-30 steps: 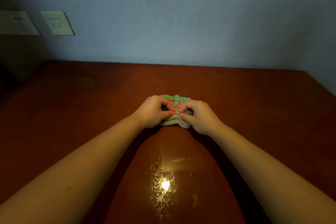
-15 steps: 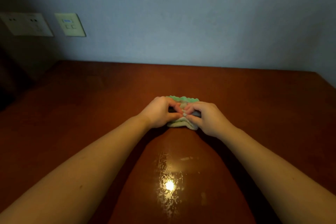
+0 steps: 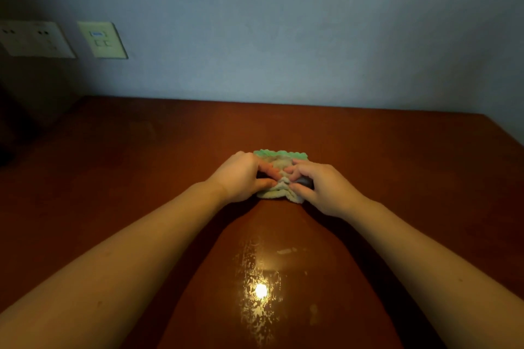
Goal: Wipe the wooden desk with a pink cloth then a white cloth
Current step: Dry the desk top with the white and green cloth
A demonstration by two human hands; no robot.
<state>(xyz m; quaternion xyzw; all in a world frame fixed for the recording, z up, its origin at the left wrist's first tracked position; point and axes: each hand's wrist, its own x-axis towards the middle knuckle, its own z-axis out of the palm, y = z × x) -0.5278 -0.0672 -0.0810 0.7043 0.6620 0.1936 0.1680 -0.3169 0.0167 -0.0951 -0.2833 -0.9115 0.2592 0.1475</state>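
The left grip [image 3: 241, 176] and right grip [image 3: 323, 187] pinch the bunched cloth [image 3: 276, 194] on the table [image 3: 141, 178]. Loose pinches could let it flop open.

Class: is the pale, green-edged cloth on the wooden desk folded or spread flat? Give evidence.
Folded: the pale, green-edged cloth is a small layered wad pinched between the left hand and right hand.

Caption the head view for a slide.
Left hand and right hand pinch a bunched pale green-edged cloth on the wooden desk.
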